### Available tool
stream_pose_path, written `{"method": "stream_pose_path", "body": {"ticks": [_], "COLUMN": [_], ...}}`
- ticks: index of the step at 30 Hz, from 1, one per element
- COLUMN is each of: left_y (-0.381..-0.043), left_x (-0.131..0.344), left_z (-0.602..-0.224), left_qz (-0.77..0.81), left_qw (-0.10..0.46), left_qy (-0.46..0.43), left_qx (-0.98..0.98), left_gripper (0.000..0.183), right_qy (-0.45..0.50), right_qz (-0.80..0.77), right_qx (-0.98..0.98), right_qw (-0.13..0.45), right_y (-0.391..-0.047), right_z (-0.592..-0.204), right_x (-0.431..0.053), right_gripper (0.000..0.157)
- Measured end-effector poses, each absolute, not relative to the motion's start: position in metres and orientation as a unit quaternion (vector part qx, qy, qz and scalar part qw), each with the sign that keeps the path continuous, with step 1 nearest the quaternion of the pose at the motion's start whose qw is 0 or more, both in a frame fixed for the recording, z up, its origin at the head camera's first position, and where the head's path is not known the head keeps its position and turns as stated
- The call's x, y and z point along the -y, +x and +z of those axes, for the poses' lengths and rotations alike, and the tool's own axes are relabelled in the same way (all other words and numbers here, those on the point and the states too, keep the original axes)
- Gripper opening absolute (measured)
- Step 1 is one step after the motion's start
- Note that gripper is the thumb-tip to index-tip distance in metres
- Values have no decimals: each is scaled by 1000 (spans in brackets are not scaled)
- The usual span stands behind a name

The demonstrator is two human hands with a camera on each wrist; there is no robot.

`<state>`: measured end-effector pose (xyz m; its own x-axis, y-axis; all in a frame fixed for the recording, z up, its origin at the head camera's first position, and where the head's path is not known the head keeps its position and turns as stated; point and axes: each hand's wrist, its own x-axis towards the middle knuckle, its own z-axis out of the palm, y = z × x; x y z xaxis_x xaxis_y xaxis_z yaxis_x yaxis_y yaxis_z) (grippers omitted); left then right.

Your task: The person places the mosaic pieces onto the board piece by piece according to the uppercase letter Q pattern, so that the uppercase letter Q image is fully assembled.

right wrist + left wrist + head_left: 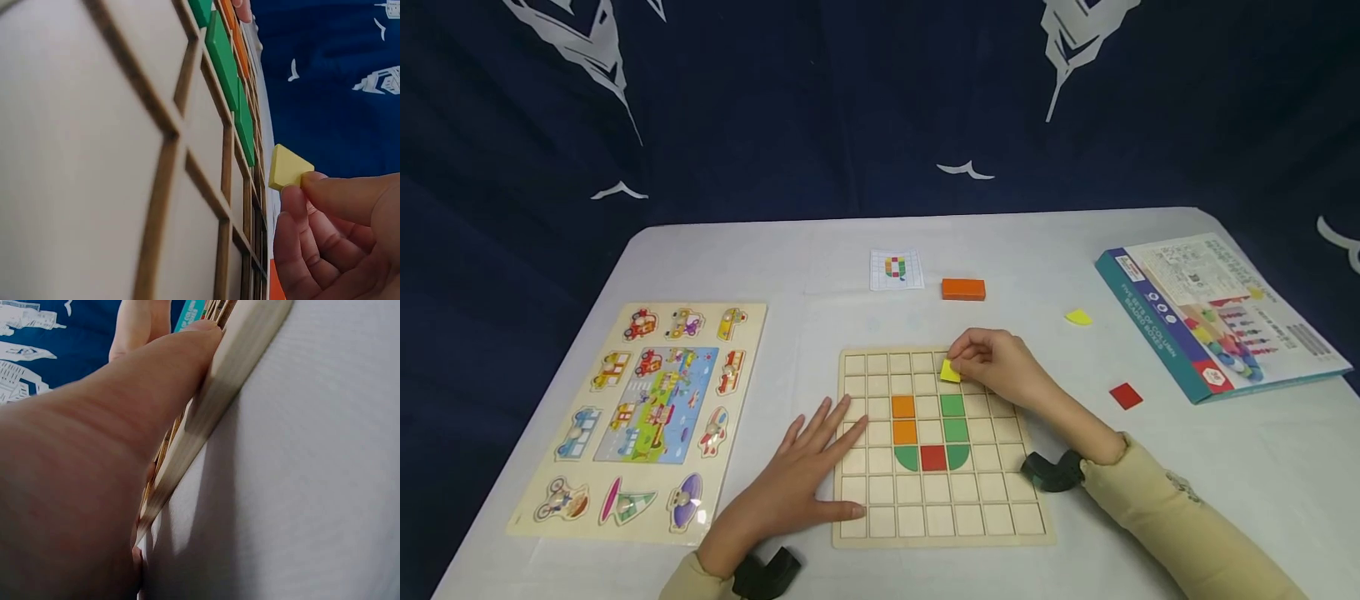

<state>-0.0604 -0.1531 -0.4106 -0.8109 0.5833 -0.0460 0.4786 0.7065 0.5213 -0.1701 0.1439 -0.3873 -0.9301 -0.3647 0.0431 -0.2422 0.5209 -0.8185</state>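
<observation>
A wooden grid board (912,522) lies on the table, with two orange square tiles (903,419), green square tiles (953,417), rounded-corner green tiles (907,457) and a red square tile (933,457) set in its cells in a U shape. My right hand (1003,367) pinches a yellow tile (290,167) between thumb and fingers, over the board's upper right part. With fingers spread, my left hand (808,462) rests at the board's left edge; its thumb (187,344) touches the frame in the left wrist view.
A pattern card (907,282) and an orange block (963,289) lie behind the board. To the right are a yellow curved tile (1078,317), a red tile (1126,396) and a boxed set (1180,350). A picture puzzle (655,404) lies at left.
</observation>
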Motion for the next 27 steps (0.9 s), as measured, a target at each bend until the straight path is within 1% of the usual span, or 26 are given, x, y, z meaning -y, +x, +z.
{"method": "stream_pose_path", "body": {"ticks": [4,9,16,20,24,27], "left_y": [-60,-59,-55,-56,-58,-59], "left_x": [153,153,156,154,154,154], "left_z": [-411,-412,-412,-411,-411,-411], "left_qz": [250,248,260,262,257,255], "left_qw": [105,103,107,105,102,100], "left_qy": [289,290,291,295,293,291], "left_qx": [-918,-918,-914,-913,-915,-917], "left_gripper": [97,97,96,95,95,96], "right_qy": [-198,-223,-235,-233,-210,-184], "right_qz": [-431,-403,-387,-384,-391,-402], "right_qx": [-878,-885,-889,-891,-895,-896], "right_qw": [62,70,69,57,52,26], "right_y": [-170,-168,-162,-162,-165,-171], "right_z": [-388,-389,-395,-393,-384,-376], "right_x": [-142,-140,-138,-141,-150,-168], "right_gripper": [7,11,12,11,5,7]}}
